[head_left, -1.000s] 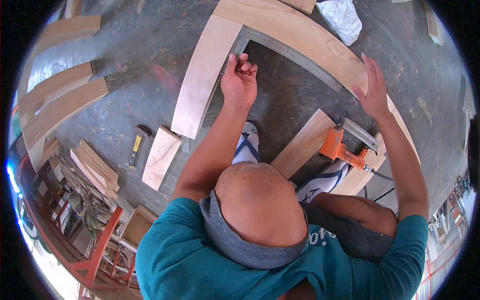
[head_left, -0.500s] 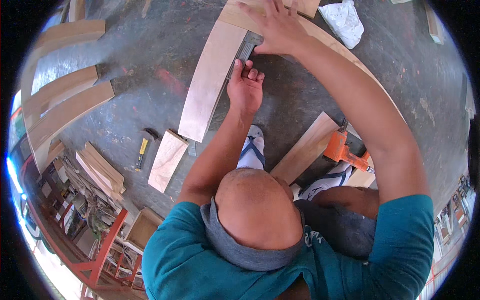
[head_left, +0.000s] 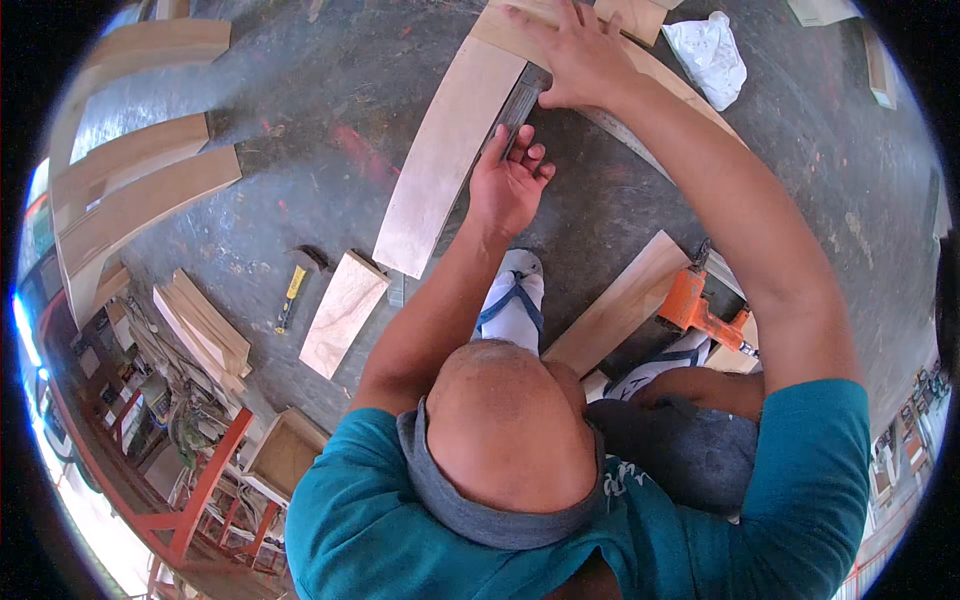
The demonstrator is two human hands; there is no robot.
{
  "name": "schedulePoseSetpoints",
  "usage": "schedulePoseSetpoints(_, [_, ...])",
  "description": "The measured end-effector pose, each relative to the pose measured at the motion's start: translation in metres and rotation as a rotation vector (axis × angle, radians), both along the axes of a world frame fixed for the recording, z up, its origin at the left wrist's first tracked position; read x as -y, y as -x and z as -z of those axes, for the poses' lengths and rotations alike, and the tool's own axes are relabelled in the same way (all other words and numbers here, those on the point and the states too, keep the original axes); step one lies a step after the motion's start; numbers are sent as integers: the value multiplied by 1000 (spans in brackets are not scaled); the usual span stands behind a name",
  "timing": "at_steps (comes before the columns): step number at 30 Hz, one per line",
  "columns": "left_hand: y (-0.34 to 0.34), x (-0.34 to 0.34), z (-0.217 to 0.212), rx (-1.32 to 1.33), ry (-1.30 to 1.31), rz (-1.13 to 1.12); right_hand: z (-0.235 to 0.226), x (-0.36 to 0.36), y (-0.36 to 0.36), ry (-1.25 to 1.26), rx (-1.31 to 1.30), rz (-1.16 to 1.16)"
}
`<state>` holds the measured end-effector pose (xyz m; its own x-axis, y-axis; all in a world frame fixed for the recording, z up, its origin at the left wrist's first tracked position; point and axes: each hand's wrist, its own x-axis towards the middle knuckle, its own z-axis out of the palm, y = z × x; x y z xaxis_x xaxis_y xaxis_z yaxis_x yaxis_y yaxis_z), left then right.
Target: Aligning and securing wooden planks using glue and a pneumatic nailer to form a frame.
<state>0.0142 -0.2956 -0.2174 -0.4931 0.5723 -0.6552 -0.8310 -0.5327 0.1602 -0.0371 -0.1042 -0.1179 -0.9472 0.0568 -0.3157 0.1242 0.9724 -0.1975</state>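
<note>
Left hand (head_left: 510,185) pinches the grey metal square (head_left: 520,100) beside a pale curved plywood board (head_left: 440,170); right hand (head_left: 575,55) presses flat, fingers spread, on the plywood arc (head_left: 660,70).

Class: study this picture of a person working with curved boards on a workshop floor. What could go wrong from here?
1. The left hand and right hand press beside a metal square on the curved board; fingers might get pinched.
2. The hammer and small board lying on the floor could trip someone.
</note>
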Motion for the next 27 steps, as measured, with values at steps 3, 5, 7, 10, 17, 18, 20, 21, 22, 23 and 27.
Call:
schedulePoseSetpoints(3, [0, 3, 2, -14, -91, -1, -5, 6, -1, 0, 16, 21])
schedulePoseSetpoints(5, [2, 3, -3, 8, -61, 0, -6, 10, 0, 14, 7, 32])
schedulePoseSetpoints(7, [4, 3, -13, -5, 26, 46, -3, 18, 3, -59, 85, 79])
schedulePoseSetpoints(10, [14, 17, -37, -74, 249, 444, -1, 22, 0, -56, 44, 100])
schedulePoseSetpoints(17, [40, 17, -84, -1873, 1357, 821, -18, 24, -4, -59, 43, 101])
schedulePoseSetpoints(18, [44, 14, -80, -1880, 1361, 817, -12, 24, -2, -59, 45, 109])
schedulePoseSetpoints(20, [49, 7, -74, -2071, 1767, 769, -13, 25, 0, -59, 46, 119])
schedulePoseSetpoints(21, [51, 7, -71, -2073, 1766, 768, -17, 25, 1, -41, 71, 117])
schedulePoseSetpoints(22, [52, 10, -68, -2052, 1703, 791, -20, 26, 2, -23, 96, 115])
schedulePoseSetpoints(23, [53, 10, -65, -2033, 1634, 810, -17, 25, 1, -26, 96, 120])
schedulePoseSetpoints(27, [54, 11, -54, -2057, 1617, 787, -12, 23, 1, -24, 76, 153])
